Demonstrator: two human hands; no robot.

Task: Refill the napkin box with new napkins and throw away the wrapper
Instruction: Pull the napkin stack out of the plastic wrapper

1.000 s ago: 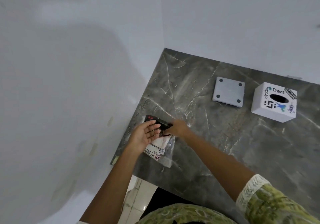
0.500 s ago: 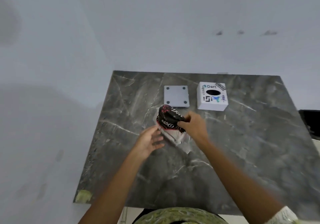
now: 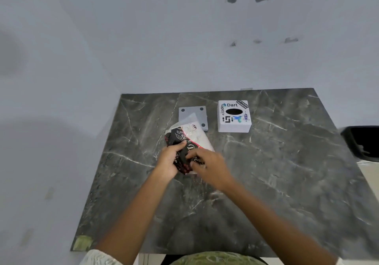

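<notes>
Home corner: marble table [image 3: 287,182], patched wall [image 3: 184,39].

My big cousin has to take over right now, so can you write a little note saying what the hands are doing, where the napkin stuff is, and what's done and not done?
Left hand: gripping the black-and-white plastic napkin pack from its left side.
Right hand: fingers pinching the pack's near end; whether the wrapper is torn open yet cannot be told.
White cube napkin box with stickers and an oval slot: on the dark marble table, far side, right of the pack.
Flat grey square plate with four dots: lies beside the box, partly behind the pack.
Done: pack is in hand.
Left: take the napkins out, fill the box, bin the wrapper.
</notes>
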